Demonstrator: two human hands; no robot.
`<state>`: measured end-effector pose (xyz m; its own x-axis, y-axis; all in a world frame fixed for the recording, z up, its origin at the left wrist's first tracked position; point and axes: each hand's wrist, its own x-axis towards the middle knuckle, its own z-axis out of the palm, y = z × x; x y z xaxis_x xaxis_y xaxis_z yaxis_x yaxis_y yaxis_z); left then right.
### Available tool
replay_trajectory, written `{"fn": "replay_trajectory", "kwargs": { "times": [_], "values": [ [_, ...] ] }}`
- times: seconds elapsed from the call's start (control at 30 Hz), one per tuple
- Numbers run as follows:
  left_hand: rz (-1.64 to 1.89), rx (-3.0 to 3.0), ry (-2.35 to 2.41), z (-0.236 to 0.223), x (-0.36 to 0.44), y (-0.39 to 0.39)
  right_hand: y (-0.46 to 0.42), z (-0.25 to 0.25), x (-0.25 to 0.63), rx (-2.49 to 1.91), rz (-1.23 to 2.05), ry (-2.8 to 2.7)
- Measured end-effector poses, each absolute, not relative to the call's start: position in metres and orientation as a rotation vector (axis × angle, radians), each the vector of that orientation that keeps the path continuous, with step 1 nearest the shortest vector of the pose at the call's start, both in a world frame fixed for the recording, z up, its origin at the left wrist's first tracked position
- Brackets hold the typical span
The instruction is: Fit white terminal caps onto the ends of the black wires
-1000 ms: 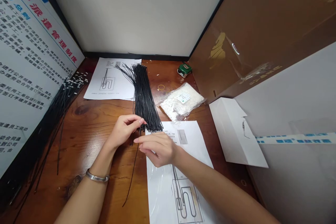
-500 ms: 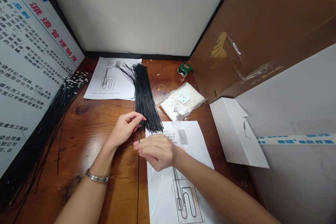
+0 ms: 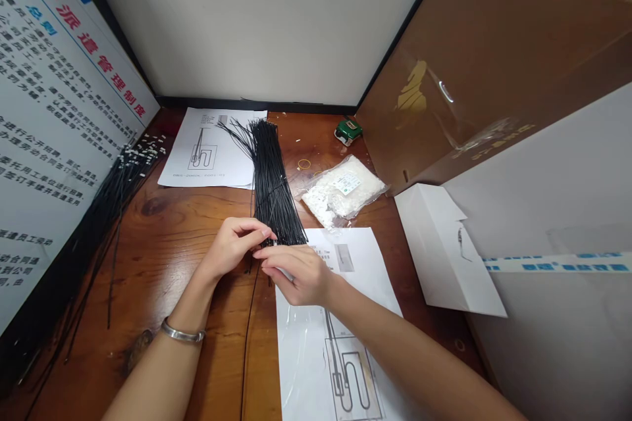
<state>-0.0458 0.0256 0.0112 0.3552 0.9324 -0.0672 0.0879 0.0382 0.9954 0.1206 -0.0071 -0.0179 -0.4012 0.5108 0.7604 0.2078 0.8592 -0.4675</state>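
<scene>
Black wire, single strand, held at its far end. The right grip has thumb and forefinger brought together on the strand; the left grip, just beyond and slightly to the right of these fingertips, is pinched on what appears to be a small white piece, largely hidden by the fingers. From the right grip the wire trails toward the wearer over the table, passing beside the left edge of the near printed sheet and out of view.

Handling (judged): the wire is probably very light, springy and flexible, so that a long free length sways while a short length stays fairly stiff. Its smooth covering may slip or roll between dry fingertips. The best hold is close behind the end, with little wire projecting; the thin tip would bend if pressed askew.

Appearance: thin, dark and evenly coloured, with a gentle curve along the trailing part. The tip is too small and covered to make out. Similar strands form a wire bundle directly beyond both grips, straight and closely packed, with several strays splayed at its far left.
</scene>
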Motion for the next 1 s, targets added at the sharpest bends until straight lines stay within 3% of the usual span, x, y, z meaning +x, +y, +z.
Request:
{"fn": "replay_trajectory", "kwargs": {
  "times": [0.7, 1.0],
  "values": [
    [1.050, 1.174, 1.146, 0.003, -0.038, 0.028, -0.016, -0.013, 0.117, -0.345, 0.456, -2.209],
    [1.027, 1.158, 1.048, 0.007, -0.035, 0.022, 0.002, -0.016, 0.127, -0.737, 0.236, -1.679]
  ]
}}
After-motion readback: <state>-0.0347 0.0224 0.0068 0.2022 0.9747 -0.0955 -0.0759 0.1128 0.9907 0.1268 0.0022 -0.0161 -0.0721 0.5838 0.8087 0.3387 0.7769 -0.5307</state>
